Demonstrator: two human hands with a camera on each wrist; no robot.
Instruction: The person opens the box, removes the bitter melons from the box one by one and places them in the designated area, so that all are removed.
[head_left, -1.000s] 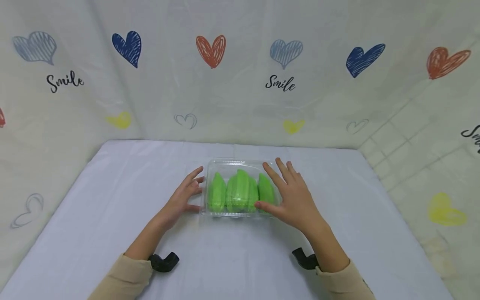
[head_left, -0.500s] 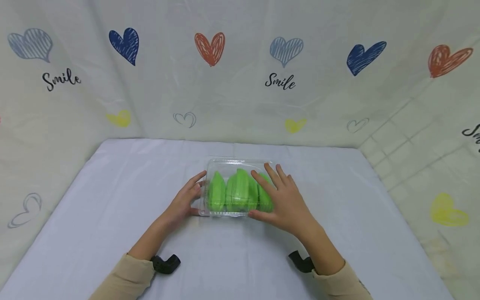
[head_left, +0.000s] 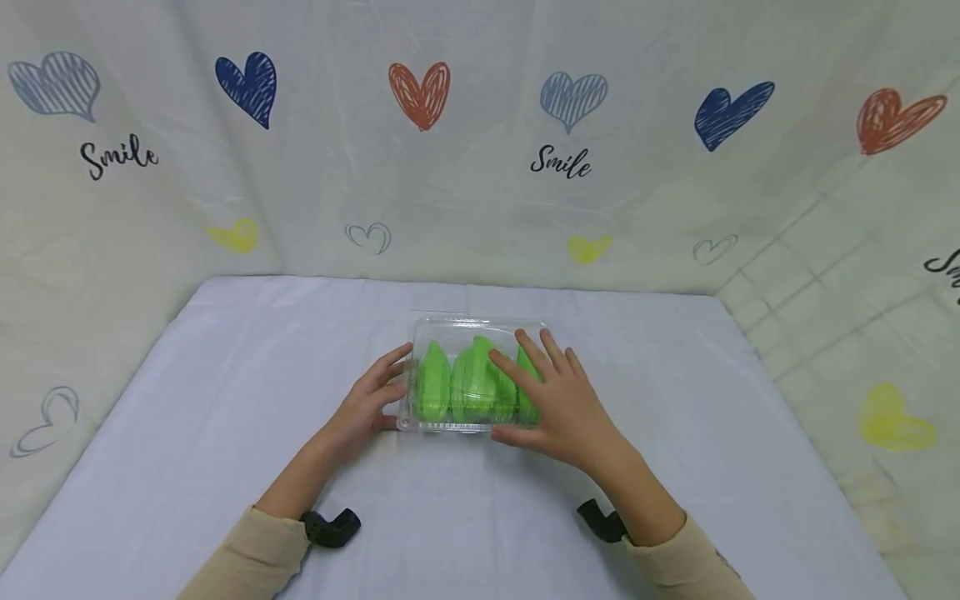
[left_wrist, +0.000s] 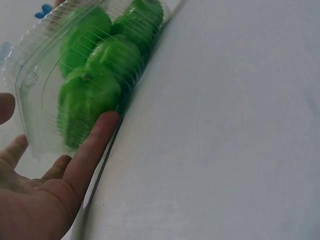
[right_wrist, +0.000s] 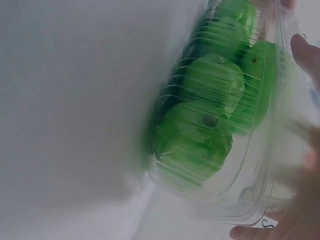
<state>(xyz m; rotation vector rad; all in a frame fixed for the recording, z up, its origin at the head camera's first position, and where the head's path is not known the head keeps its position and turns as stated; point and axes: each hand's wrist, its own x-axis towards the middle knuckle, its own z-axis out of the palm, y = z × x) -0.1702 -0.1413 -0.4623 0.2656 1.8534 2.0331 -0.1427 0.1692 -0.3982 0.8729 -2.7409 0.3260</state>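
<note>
A clear plastic clamshell box (head_left: 450,428) stands on the white cloth, holding several green, ribbed, fruit-like pieces (head_left: 432,383). Its lid looks closed. At the box's left end, my left hand (head_left: 365,406) has its fingers extended along the side, and its thumb lies by the near corner. One fingertip (left_wrist: 107,120) reaches the lower edge of the box in the left wrist view. My right hand (head_left: 566,408) is spread over the right end, hiding part of the green pieces. Whether it touches the lid cannot be told; in the right wrist view it is partly blurred.
White cloth (head_left: 262,358) covers the table. A pale curtain with printed hearts (head_left: 420,96) hangs behind and along the sides. Black curved mounts (head_left: 332,528) are worn at both wrists, below beige sleeves (head_left: 247,554).
My right hand has shifted left, farther over the box. My left hand has edged right against the box's side. The box has stayed nearly in place.
</note>
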